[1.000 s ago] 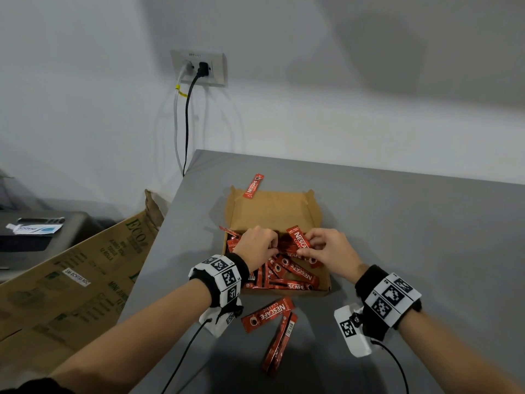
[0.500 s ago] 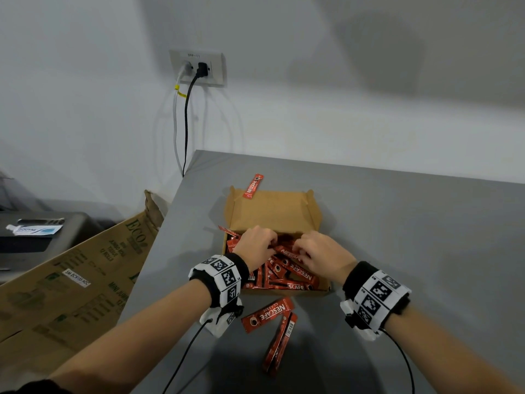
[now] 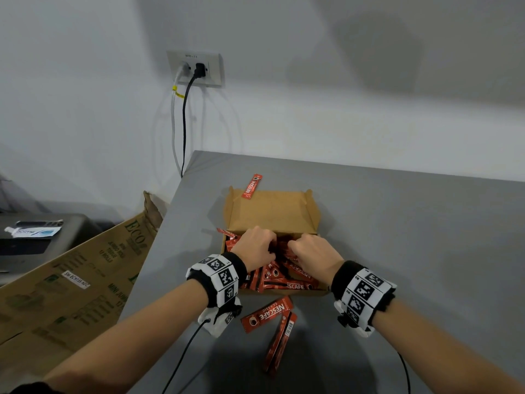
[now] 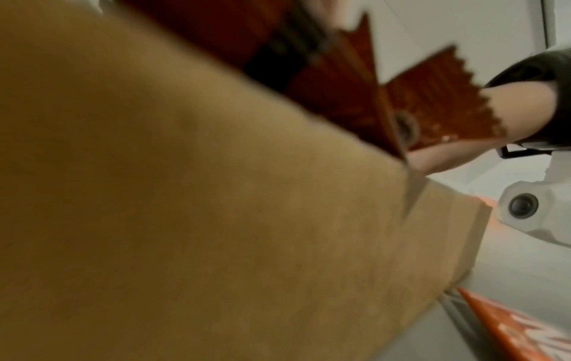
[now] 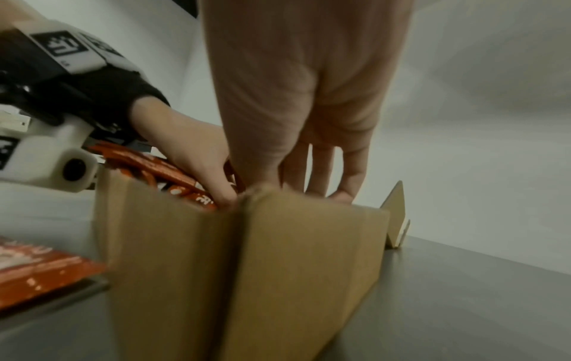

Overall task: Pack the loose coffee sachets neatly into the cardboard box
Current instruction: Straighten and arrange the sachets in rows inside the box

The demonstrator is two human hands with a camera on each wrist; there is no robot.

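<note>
An open cardboard box [image 3: 301,293] sits on the grey table [image 3: 412,251], its lid [image 3: 270,214] folded back. Several red coffee sachets [image 3: 295,285] lie jumbled inside. My left hand [image 3: 262,243] has curled fingers dug in among the sachets [image 5: 160,168] at the box's left. My right hand [image 3: 301,247] reaches straight down into the box; its fingers [image 5: 321,158] look straight, with the tips hidden behind the box wall [image 5: 293,268]. Two loose sachets [image 3: 267,314] [image 3: 279,344] lie in front of the box. Another sachet [image 3: 252,186] rests on the lid's far edge.
A large printed carton [image 3: 71,280] leans beside the table's left edge. Behind it a dark device [image 3: 34,245] carries a white tube. A wall outlet [image 3: 196,68] with two cables hangs above the table's far left corner. Wrist cables trail toward me.
My right hand carried the sachet it was pinching down into the box and moved left toward my left hand. My left hand stayed in the sachet pile.
</note>
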